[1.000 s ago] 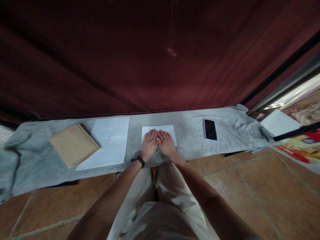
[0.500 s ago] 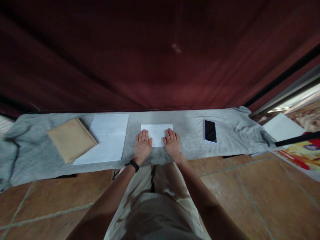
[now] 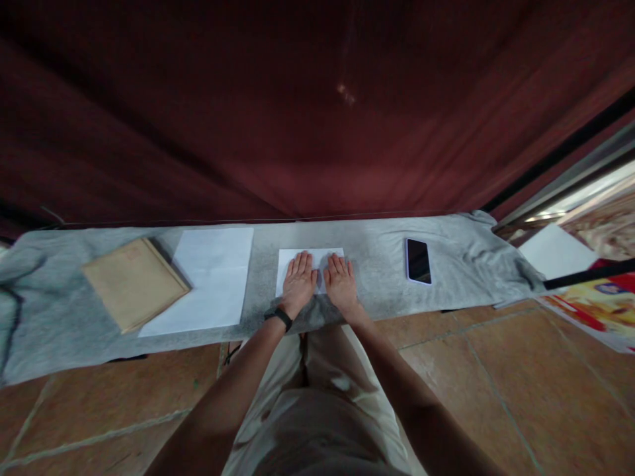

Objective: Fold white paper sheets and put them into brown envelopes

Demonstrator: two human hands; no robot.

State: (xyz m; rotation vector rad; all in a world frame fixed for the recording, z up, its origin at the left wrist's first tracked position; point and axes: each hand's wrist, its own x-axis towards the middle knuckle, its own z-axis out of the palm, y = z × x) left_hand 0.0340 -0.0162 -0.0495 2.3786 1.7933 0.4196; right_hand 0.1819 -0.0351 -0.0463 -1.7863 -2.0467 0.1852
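Near edge: the cloth-covered counter (image 3: 380,277) is ending close to the person's legs, and both forearms are reaching in over it.
Left hand (image 3: 299,283): it is lying flat on the left part of the small paper (image 3: 320,258), fingers straight and nearly together, thumb standing apart.
Right hand (image 3: 340,281): it is lying palm down on the right part, fingers slightly spread, pinching nothing.
Paired palms: they are probably keeping the small paper flat and steady at mid-counter.
Large sheet (image 3: 215,271): it is lying well left, the brown paper stack (image 3: 136,281) overlapping it and perhaps weighting it.
Phone (image 3: 418,260): it is lying well right, seemingly out of the way.
Side room: cloth is flanking the small paper, the wider stretch running rightward.
Far edge: the dark red panel (image 3: 307,145) is rising close behind, likely limiting reach.
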